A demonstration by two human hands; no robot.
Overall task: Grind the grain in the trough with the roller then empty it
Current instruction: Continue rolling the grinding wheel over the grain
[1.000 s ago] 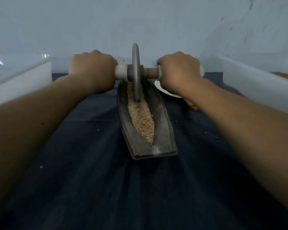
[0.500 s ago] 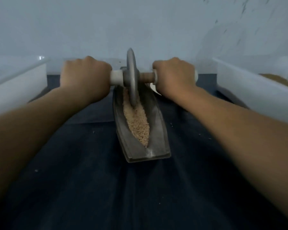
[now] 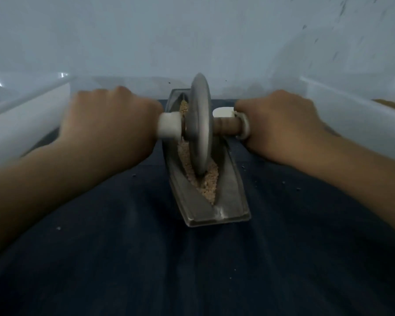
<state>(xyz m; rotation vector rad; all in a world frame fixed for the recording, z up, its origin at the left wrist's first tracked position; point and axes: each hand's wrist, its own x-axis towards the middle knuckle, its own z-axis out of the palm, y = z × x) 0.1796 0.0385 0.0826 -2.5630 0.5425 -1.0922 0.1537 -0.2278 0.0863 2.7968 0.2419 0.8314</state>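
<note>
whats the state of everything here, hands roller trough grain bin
trough, flat on the dark cloth, not emptied
grain, piled along the trough's groove, stray bits on the cloth
roller, upright, disc edge down in the grain
left hand, gripping the roller's left handle
right hand, gripping its right handle
right bin, holds something brown, mostly out of frame

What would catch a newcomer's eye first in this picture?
The big grey roller disc stands upright at the centre, its edge down in the tan grain of a narrow boat-shaped trough. The left hand and the right hand grip its handles on either side. The trough sits on a dark blue cloth.
</note>
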